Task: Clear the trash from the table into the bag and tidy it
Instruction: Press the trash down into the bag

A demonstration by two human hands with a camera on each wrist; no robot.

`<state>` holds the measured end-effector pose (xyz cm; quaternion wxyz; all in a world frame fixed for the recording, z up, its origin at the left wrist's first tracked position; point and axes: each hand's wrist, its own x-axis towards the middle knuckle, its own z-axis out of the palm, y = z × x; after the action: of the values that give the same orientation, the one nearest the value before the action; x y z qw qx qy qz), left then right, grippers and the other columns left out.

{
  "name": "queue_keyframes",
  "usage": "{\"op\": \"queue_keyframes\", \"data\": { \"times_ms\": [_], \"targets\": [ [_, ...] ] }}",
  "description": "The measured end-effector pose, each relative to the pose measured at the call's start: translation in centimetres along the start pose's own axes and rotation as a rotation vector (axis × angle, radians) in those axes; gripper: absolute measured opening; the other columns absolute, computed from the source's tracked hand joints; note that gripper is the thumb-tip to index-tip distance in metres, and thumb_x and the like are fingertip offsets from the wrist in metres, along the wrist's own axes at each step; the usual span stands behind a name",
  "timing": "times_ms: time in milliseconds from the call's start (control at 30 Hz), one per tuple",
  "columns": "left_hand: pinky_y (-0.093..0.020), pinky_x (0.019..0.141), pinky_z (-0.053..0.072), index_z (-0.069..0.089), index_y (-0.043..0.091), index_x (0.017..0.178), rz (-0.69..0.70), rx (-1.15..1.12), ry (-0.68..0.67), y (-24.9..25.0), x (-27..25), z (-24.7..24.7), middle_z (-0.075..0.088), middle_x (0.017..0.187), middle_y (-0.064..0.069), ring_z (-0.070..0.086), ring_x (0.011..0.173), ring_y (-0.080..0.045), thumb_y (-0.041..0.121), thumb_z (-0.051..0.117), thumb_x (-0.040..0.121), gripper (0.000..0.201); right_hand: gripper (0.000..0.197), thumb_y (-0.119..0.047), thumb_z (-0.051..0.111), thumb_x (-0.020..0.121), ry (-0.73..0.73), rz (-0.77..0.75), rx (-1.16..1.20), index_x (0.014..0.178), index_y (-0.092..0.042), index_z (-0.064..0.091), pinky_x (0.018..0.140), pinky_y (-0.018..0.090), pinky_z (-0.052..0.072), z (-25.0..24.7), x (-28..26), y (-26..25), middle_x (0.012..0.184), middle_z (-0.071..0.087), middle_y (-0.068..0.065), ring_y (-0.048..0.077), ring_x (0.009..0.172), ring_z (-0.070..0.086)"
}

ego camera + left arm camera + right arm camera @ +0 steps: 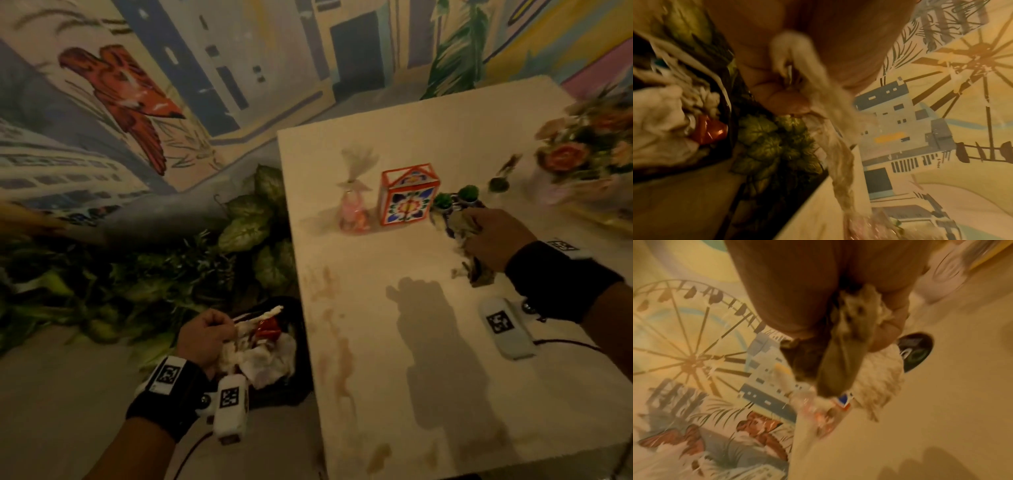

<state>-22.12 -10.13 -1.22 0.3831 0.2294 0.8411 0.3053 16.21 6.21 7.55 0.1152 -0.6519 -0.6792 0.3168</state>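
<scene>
My left hand [219, 332] hangs below the table's left edge and grips the white twisted handle [270, 312] of a black bag [298, 380]. In the bag lie crumpled white napkins [270, 359] and a red wrapper [269, 327]. The left wrist view shows my fingers [789, 102] curled round the handle [830, 100]. Over the white table [394, 308] my right hand [479, 229] clutches a wad of crumpled brownish and white paper trash [479, 274]. The wad [840, 356] bulges from the fist in the right wrist view.
Behind my right hand stand small green potted plants [455, 197], a tile-patterned box [407, 195] and a pink bottle with dried grass [354, 212]. A flower bouquet [589, 150] fills the far right. Brown stains [335, 359] mark the table's left side. Leafy plants [253, 222] crowd beside the bag.
</scene>
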Motion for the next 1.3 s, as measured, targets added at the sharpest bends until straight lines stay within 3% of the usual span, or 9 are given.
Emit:
{"op": "queue_keyframes", "data": {
  "times_ms": [133,267,333,533,600,900,1033,1200,1300],
  "targets": [
    [-0.024,0.055,0.040,0.059,0.002,0.074,-0.009,0.068,0.035,-2.6,1.9,-3.2,0.055,0.069,-0.011,0.048,0.062,-0.021,-0.006,0.062,0.079,0.010,0.012,0.002,0.053,0.083,-0.113,-0.094,-0.018,0.091,-0.002,0.061,0.077,0.030,0.039,5.7,-0.9,-5.7,0.090,0.057,0.012,0.025,0.085,0.050],
    [-0.028,0.057,0.042,0.058,0.006,0.069,-0.100,0.091,0.095,-5.8,4.8,-4.5,0.056,0.068,-0.010,0.050,0.064,-0.024,-0.003,0.064,0.079,0.014,0.036,0.003,0.051,0.078,-0.274,-0.201,0.031,0.057,-0.024,0.042,0.068,0.035,0.045,10.7,-0.7,-10.5,0.062,0.046,-0.002,0.016,0.061,0.048],
    [-0.029,0.059,0.042,0.062,0.002,0.077,-0.148,0.142,0.124,-7.2,5.8,-5.0,0.059,0.074,-0.011,0.052,0.069,-0.025,0.000,0.065,0.078,0.004,0.035,0.005,0.052,0.078,-0.322,-0.253,0.039,0.057,-0.021,0.040,0.061,0.025,0.042,12.8,-0.2,-13.0,0.059,0.044,-0.004,0.007,0.054,0.045],
    [-0.029,0.067,0.040,0.061,0.004,0.081,-0.210,0.140,0.193,-10.0,8.7,-5.3,0.056,0.079,-0.011,0.049,0.070,-0.023,-0.001,0.062,0.081,0.006,0.038,-0.002,0.054,0.078,-0.453,-0.383,-0.019,0.059,-0.029,0.036,0.054,0.023,0.029,19.5,1.1,-19.0,0.065,0.040,-0.011,0.018,0.071,0.042],
    [-0.031,0.068,0.042,0.061,0.007,0.078,-0.236,0.143,0.179,-11.3,9.7,-5.0,0.058,0.079,-0.010,0.051,0.071,-0.025,0.002,0.062,0.081,0.006,0.028,-0.005,0.053,0.081,-0.491,-0.369,-0.001,0.066,-0.026,0.042,0.063,0.024,0.033,22.4,1.4,-19.8,0.071,0.044,-0.007,0.018,0.078,0.045],
    [-0.028,0.063,0.037,0.047,0.016,0.071,-0.194,0.312,0.100,-17.3,17.0,-2.1,0.046,0.072,-0.002,0.047,0.074,-0.023,0.006,0.057,0.084,0.019,0.007,-0.008,0.058,0.082,-0.430,0.114,0.192,0.079,-0.013,0.060,0.077,0.031,0.046,39.6,3.3,-18.2,0.092,0.062,0.010,0.031,0.092,0.060],
    [-0.027,0.062,0.036,0.041,0.013,0.070,-0.074,0.355,0.010,-19.7,20.8,0.1,0.041,0.069,0.000,0.047,0.074,-0.022,-0.003,0.049,0.080,0.021,0.033,-0.021,0.052,0.092,-0.542,0.384,0.104,0.124,-0.012,0.055,0.082,0.029,0.041,46.5,2.8,-13.7,0.129,0.054,0.014,0.035,0.114,0.053],
    [-0.036,0.079,0.038,0.050,0.005,0.093,0.172,0.466,-0.074,-20.5,25.9,2.7,0.048,0.108,-0.018,0.049,0.096,-0.032,-0.009,0.045,0.075,0.023,0.051,-0.033,0.046,0.095,-0.591,0.508,-0.053,0.141,-0.015,0.034,0.101,0.037,0.038,52.5,3.1,-8.7,0.146,0.035,0.014,0.035,0.128,0.041],
    [-0.042,0.097,0.037,0.045,0.000,0.119,0.253,0.633,-0.168,-21.4,28.1,4.3,0.043,0.126,-0.018,0.044,0.113,-0.035,0.000,0.055,0.082,0.038,0.048,-0.030,0.049,0.095,-0.592,0.592,-0.056,0.139,-0.014,0.038,0.094,0.033,0.039,55.0,3.5,-6.8,0.143,0.041,0.014,0.034,0.126,0.044]
  ]
}}
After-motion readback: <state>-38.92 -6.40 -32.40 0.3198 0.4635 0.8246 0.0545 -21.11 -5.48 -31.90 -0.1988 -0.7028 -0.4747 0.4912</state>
